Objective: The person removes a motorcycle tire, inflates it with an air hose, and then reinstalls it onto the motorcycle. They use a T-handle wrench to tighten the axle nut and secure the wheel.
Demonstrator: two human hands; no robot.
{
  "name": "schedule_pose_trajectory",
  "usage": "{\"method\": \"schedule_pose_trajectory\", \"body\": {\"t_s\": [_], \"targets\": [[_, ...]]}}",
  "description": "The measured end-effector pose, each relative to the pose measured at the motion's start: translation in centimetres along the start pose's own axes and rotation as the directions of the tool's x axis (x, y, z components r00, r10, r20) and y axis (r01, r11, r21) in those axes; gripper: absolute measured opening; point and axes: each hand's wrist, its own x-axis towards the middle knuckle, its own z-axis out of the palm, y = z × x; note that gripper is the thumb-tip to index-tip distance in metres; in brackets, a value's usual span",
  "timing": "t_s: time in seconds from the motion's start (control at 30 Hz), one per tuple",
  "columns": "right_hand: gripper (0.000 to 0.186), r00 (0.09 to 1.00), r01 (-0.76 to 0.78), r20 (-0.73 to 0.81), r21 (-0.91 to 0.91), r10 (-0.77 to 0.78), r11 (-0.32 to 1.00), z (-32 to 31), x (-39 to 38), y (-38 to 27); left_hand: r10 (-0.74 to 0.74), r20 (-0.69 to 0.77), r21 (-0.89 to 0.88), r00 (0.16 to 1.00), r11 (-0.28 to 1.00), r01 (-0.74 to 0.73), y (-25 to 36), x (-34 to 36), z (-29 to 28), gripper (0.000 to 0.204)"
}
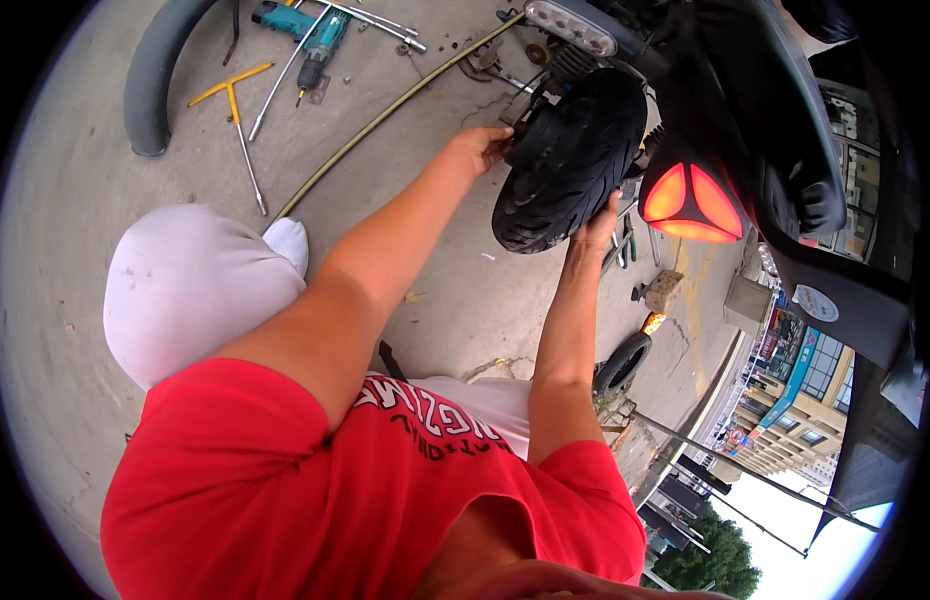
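A black scooter wheel with a treaded tyre sits tilted at the rear of a dark vehicle, beside a lit red tail light. My left hand is closed on the wheel's left side near its hub, fingertips partly hidden. My right hand holds the tyre's lower right from beneath, fingers curled up against the rubber. Whether the wheel is attached to the axle I cannot tell.
At the upper left lie a cordless drill, a yellow T-handle wrench and a grey curved tube. A hose crosses the concrete floor. Right of me are a block, a loose tyre and several small tools.
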Motion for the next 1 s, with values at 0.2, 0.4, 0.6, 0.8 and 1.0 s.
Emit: {"method": "schedule_pose_trajectory", "body": {"t_s": [0.2, 0.4, 0.6, 0.8, 1.0], "targets": [[0.054, 0.999, -0.015, 0.037, -0.004, 0.015, 1.0, 2.2, -1.3, -0.5, 0.31, -0.068, 0.235, 0.948, 0.929, -0.287, -0.9, -1.7, 0.4, 0.017], [0.052, 1.0, 0.012, 0.012, 0.0, -0.012, 1.0, 0.9, -0.8, -0.6, 0.262, 0.039, 0.138, 0.964, 0.954, -0.265, -1.2, -1.3, -0.6, 0.02], [0.053, 0.998, 0.023, 0.059, 0.037, -0.025, 0.999, 0.4, 0.1, 0.1, 0.283, 0.045, 0.241, 0.958, 0.928, -0.285, -0.4, 0.1, -0.8, 0.032], [0.055, 0.998, 0.015, 0.062, 0.056, -0.018, 0.998, -0.3, -0.4, 0.0, 0.468, 0.015, 0.36, 0.883, 0.822, -0.442, -1.7, 0.0, 0.4, 0.031], [0.056, 0.998, -0.042, 0.044, 0.028, 0.041, 0.999, 1.9, -2.0, -0.4, 0.481, -0.01, 0.288, 0.876, 0.841, -0.459, -1.6, 0.5, -0.3, 0.027]]}}
